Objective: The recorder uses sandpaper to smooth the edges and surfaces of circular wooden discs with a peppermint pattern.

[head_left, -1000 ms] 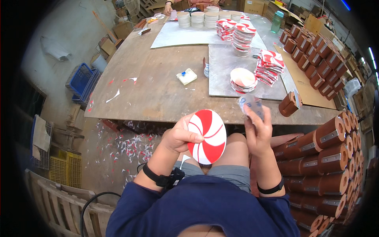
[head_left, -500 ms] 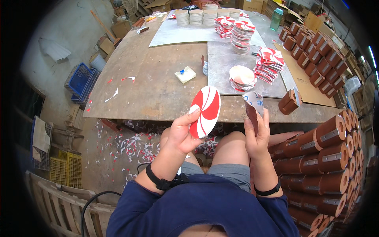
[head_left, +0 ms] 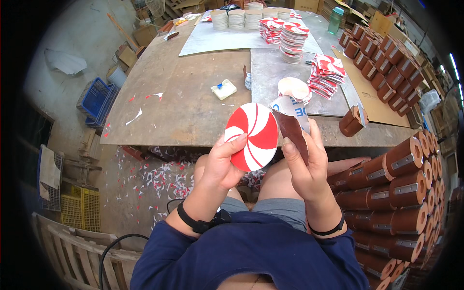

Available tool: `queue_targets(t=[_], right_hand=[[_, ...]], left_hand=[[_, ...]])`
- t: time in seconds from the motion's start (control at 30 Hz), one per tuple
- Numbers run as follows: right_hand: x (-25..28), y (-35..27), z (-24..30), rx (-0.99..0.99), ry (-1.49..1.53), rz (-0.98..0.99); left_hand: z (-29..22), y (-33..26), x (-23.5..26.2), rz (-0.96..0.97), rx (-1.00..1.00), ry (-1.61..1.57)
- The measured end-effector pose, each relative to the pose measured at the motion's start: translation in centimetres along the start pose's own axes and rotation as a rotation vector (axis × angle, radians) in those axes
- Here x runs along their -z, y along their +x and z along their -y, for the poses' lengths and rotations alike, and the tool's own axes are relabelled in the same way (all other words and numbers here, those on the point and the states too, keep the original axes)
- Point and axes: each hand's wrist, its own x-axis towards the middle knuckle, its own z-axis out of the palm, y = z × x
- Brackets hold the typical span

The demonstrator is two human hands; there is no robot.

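Note:
My left hand [head_left: 224,162] is closed on a round disc [head_left: 261,133] with red and white swirls, thumb on its printed face. In my right hand [head_left: 309,164] is a bent piece of sandpaper [head_left: 294,128], brown on one side and white with blue print on the other. The sandpaper's edge is close to the disc's right rim; whether they touch I cannot tell. Just past my right hand, a low stack of round discs [head_left: 292,88] rests on a grey board. Beside it is a pile of square red-and-white swirl pieces [head_left: 327,72].
Across the table [head_left: 159,121] stand taller disc stacks [head_left: 292,43] and a green bottle [head_left: 335,20]. A white block [head_left: 223,90] lies mid-table. Brown cylinders [head_left: 406,159] are piled at my right, one [head_left: 352,123] near the table edge. Red and white scraps litter the floor [head_left: 150,179].
My right hand has brought the sandpaper leftward to the disc. The disc has turned so its swirled face shows more fully, and my left hand has tilted with it.

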Motion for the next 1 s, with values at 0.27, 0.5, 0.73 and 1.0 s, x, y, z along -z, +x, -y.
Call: queue_targets(t=[0.27, 0.5, 0.73, 1.0], right_hand=[[-0.6, -1.5, -0.3, 0.048, -0.104, -0.049], [-0.9, -4.1, 0.2, 0.104, -0.212, 0.094], [0.0, -2.7, -0.1, 0.167, -0.303, -0.061], [-0.1, -1.0, -0.9, 0.192, -0.364, -0.091]], left_hand=[[0.2, -0.6, -0.3, -0.047, -0.086, 0.096], [-0.3, -0.2, 0.1, -0.065, -0.105, 0.072], [-0.5, -0.5, -0.1, -0.054, -0.004, 0.005], [0.0, -0.9, -0.8, 0.002, 0.043, 0.087]])
